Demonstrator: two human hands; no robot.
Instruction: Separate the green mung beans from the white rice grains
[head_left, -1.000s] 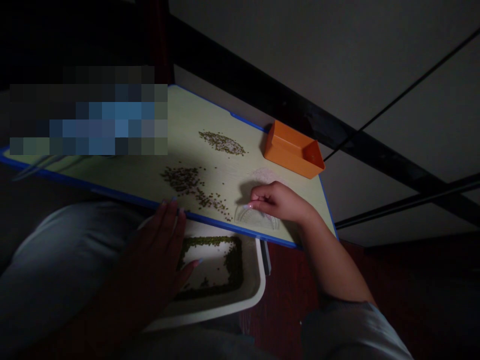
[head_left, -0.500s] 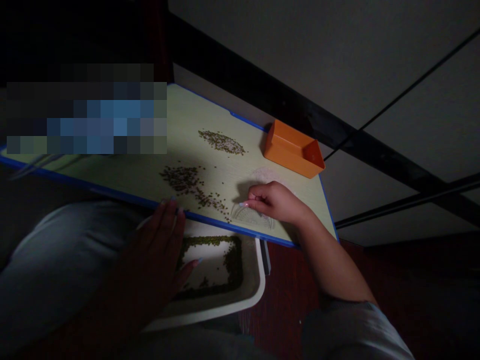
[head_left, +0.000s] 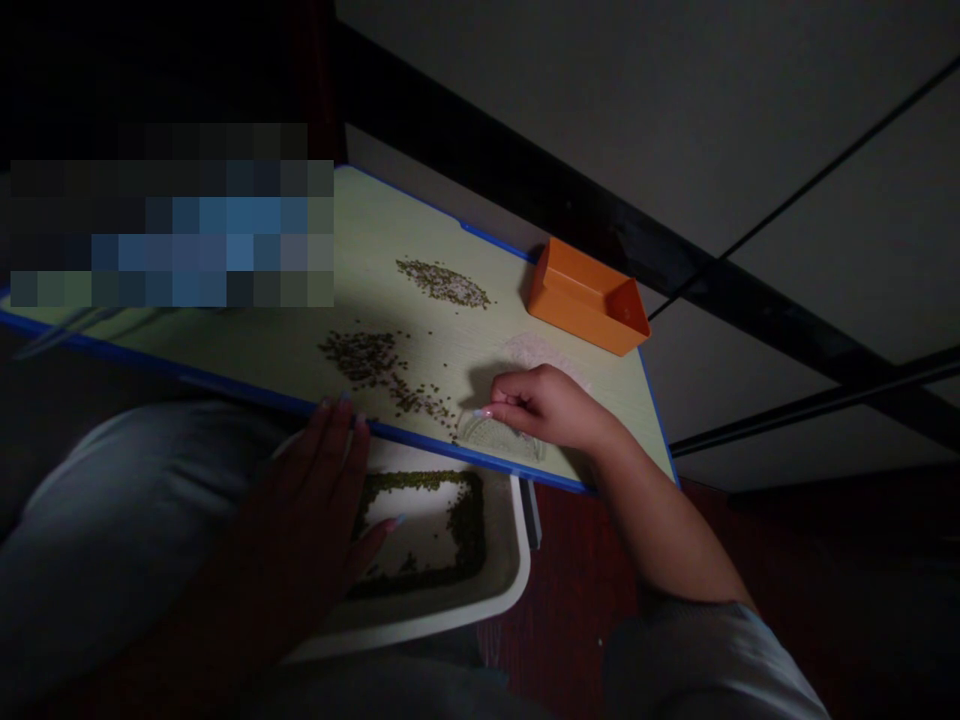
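A clear protractor [head_left: 504, 440] lies flat near the front edge of the pale, blue-rimmed board [head_left: 495, 240]. My right hand [head_left: 546, 402] pinches its curved side between thumb and bent fingers. Just left of the protractor, small green and brown grains [head_left: 367, 360] are spread in a loose patch. My left hand [head_left: 322, 490] rests with fingers stretched out, the fingertips at the board's front edge and the thumb spread over a white tub [head_left: 517, 570]. Green grains [head_left: 469, 540] line the tub's floor along its sides. Farther back on the board is another grain pile [head_left: 444, 285].
An orange open box [head_left: 589, 310] stands at the board's back right corner. Pale cabinet panels [head_left: 750, 130] with dark trim rise behind it. A blurred-out patch hides the board's left end. Dark red floor [head_left: 570, 580] shows right of the tub.
My right hand has slid a little to the left with the protractor, bringing it closer to the near grains. My left hand stays at the board's edge.
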